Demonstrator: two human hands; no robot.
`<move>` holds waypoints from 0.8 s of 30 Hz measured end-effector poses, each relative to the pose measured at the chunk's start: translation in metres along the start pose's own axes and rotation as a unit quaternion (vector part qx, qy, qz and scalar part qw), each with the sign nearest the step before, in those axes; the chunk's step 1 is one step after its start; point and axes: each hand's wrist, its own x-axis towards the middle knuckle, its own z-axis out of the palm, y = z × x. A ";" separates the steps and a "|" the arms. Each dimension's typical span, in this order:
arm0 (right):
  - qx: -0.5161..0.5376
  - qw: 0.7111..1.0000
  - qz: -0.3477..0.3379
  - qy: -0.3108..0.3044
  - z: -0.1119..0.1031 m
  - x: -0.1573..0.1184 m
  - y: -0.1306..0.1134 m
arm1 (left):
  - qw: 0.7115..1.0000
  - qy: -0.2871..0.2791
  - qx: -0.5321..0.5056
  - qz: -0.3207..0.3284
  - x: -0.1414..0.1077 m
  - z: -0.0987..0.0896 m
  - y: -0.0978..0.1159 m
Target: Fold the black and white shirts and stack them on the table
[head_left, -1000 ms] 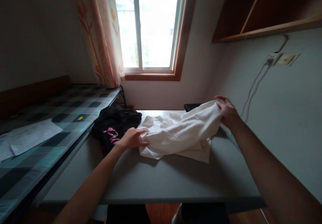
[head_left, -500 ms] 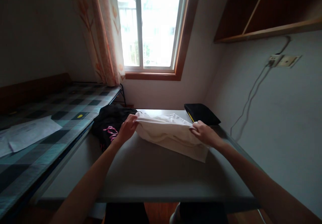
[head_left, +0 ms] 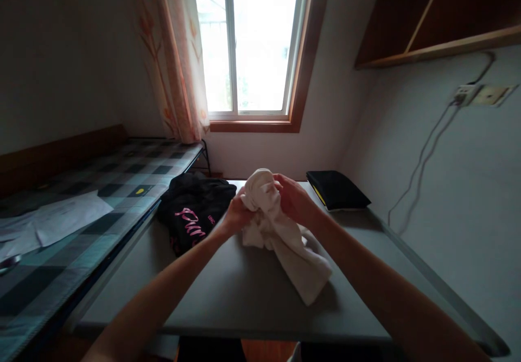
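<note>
A white garment is bunched up between my two hands over the table, its upper part gathered into a thick rounded bundle. My left hand grips the bundle from the left side. On its right my right hand holds the cloth, with the fingertips partly hidden behind the folds. The lower end of the garment hangs down to the right and rests on the tabletop. Left of it lies a black garment with pink lettering, apart from my hands.
The grey table stands under the window. A black folder-like item lies at its back right. To the left is a bed with a checked cover and white papers. A wall shelf and cables are at right.
My hands have come together from a wide hold. The white garment, stretched out between them before, is now gathered into a bunch. The view has shifted slightly.
</note>
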 end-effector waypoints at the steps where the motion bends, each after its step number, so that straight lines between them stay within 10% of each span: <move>1: -0.002 1.000 -0.008 -0.007 -0.001 0.000 -0.004 | 0.999 0.031 -0.006 -0.006 0.013 -0.010 0.001; 4: -0.024 0.999 -0.040 0.000 -0.013 -0.003 -0.012 | 0.980 0.200 -0.024 0.008 0.059 -0.049 0.018; 12: -0.115 0.992 -0.017 0.047 -0.070 -0.014 0.000 | 0.867 0.434 0.105 0.220 0.138 -0.154 0.098; 15: -0.144 0.987 -0.001 0.077 -0.087 -0.017 0.008 | 0.858 0.353 0.227 0.296 0.124 -0.176 0.088; 18: -0.170 0.980 0.026 0.101 -0.099 -0.020 0.012 | 0.897 0.107 0.394 0.170 0.087 -0.184 0.055; 24: -0.202 0.967 0.063 0.141 -0.115 -0.023 0.015 | 0.830 -0.306 0.455 0.099 -0.006 -0.170 -0.001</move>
